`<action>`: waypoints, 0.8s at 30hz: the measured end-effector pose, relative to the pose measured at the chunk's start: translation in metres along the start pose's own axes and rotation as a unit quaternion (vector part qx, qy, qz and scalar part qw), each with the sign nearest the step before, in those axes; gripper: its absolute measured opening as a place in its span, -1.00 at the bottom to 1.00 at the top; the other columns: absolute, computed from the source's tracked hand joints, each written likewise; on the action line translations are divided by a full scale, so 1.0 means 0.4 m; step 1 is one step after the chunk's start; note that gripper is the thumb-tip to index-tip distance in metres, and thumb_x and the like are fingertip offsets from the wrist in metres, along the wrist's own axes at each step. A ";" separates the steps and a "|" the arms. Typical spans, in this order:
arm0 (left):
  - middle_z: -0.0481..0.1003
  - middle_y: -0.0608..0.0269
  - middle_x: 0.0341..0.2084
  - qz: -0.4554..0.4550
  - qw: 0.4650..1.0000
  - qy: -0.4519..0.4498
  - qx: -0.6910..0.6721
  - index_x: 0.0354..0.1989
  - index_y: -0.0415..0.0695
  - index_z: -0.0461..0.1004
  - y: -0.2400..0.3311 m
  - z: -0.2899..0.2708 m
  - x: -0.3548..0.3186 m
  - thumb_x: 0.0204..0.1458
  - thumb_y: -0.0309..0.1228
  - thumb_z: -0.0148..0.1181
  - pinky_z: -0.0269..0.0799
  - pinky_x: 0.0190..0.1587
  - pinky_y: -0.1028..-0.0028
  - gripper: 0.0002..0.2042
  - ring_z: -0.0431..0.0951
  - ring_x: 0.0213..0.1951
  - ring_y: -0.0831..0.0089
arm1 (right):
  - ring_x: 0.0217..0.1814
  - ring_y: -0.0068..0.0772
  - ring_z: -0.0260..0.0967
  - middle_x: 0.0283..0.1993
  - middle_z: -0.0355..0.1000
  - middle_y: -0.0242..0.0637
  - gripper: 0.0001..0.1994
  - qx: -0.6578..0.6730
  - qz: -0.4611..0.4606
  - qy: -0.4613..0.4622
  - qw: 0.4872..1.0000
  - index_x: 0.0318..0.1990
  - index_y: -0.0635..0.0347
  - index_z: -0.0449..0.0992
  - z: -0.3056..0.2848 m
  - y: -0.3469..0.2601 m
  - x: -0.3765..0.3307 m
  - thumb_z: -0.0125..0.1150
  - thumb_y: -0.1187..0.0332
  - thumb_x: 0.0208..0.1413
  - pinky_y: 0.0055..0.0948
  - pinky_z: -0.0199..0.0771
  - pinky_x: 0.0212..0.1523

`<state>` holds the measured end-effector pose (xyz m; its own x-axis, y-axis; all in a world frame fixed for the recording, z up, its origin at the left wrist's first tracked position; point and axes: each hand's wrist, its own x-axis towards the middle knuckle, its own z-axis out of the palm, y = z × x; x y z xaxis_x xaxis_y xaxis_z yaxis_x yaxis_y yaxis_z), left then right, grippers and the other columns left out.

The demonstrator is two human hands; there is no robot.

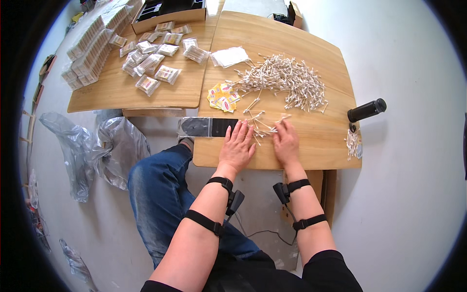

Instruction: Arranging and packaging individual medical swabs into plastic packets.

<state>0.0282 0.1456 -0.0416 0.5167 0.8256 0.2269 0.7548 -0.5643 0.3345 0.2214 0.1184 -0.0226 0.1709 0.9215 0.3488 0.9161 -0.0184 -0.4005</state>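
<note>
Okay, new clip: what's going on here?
Someone is handling loose cotton swabs at a wooden table. The left hand lies palm down, fingers at the right end of a dark flat strip; the right hand has its fingers at a few swabs. Beyond lies a large swab heap, with yellow cards to its left and swab packets farther left.

Left hand [237, 147]: palm down, fingertips at the right end of a black-and-clear plastic sleeve [197, 127].
Right hand [286, 142]: fingers bent, fingertips at a few loose cotton swabs [262, 132]; grip unclear.
Swab heap [287, 80]: beyond both hands, on the wooden table [321, 141].
Yellow cards [223, 97]: loose pile, left of heap.
Black cylinder [367, 110]: lying at right table edge.
</note>
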 end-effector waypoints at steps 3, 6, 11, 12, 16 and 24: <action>0.02 0.15 0.39 -0.009 1.000 -0.002 -0.006 0.33 -0.06 0.18 0.011 -0.005 0.007 0.15 -0.08 -0.01 -0.22 0.41 0.16 -0.41 -0.06 0.42 0.28 | 0.17 -0.01 0.26 0.12 0.32 -0.07 -0.66 -0.016 0.026 0.056 0.998 0.01 0.12 0.49 0.000 0.074 0.011 0.21 0.37 0.04 -0.10 0.25 0.18; 0.01 0.15 0.39 -0.019 1.000 -0.011 -0.011 0.32 -0.08 0.19 0.006 -0.015 0.002 0.14 -0.08 0.00 -0.23 0.41 0.17 -0.41 -0.07 0.42 0.28 | 0.13 -0.01 0.28 0.08 0.34 -0.05 -0.68 -0.062 0.034 0.099 0.993 0.00 0.12 0.49 0.004 0.048 0.001 0.22 0.37 0.04 -0.14 0.26 0.19; 0.05 0.15 0.37 -0.016 1.000 0.018 -0.016 0.28 -0.11 0.22 -0.009 -0.009 -0.005 0.12 -0.09 -0.01 -0.21 0.41 0.16 -0.42 -0.05 0.41 0.27 | 0.05 -0.09 0.32 -0.04 0.39 -0.15 -0.73 0.024 -0.083 0.010 0.996 -0.10 0.09 0.50 0.006 -0.094 -0.007 0.26 0.37 0.00 -0.16 0.31 0.06; 0.10 0.14 0.34 -0.012 0.999 0.028 -0.035 0.25 -0.11 0.26 -0.007 -0.009 -0.001 0.11 -0.14 0.03 -0.16 0.40 0.16 -0.46 0.00 0.39 0.26 | -0.01 -0.12 0.34 -0.12 0.41 -0.19 -0.78 0.035 -0.100 -0.012 0.994 -0.18 0.09 0.52 0.004 -0.099 -0.005 0.27 0.38 -0.02 -0.18 0.33 0.00; 0.21 0.12 0.27 -0.005 0.997 0.053 -0.057 0.16 -0.12 0.36 0.000 -0.001 0.001 0.08 -0.24 0.07 -0.07 0.37 0.17 -0.54 0.11 0.34 0.25 | -0.14 -0.14 0.35 -0.27 0.42 -0.26 -0.88 0.060 -0.052 0.012 0.997 -0.32 0.11 0.52 0.026 -0.050 0.014 0.28 0.41 -0.06 -0.21 0.35 -0.13; 0.22 0.11 0.26 -0.007 0.998 0.054 -0.040 0.17 -0.11 0.36 0.001 0.004 0.001 0.10 -0.25 0.04 -0.05 0.37 0.17 -0.56 0.14 0.32 0.25 | -0.19 -0.11 0.34 -0.25 0.40 -0.22 -0.85 -0.063 0.016 0.094 0.993 -0.31 0.11 0.52 -0.021 0.044 0.064 0.30 0.41 -0.08 -0.18 0.35 -0.11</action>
<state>0.0294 0.1456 -0.0428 0.4566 0.8315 0.3164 0.7246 -0.5539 0.4100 0.2448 0.1385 -0.0138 0.2547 0.8307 0.4950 0.9453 -0.1060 -0.3085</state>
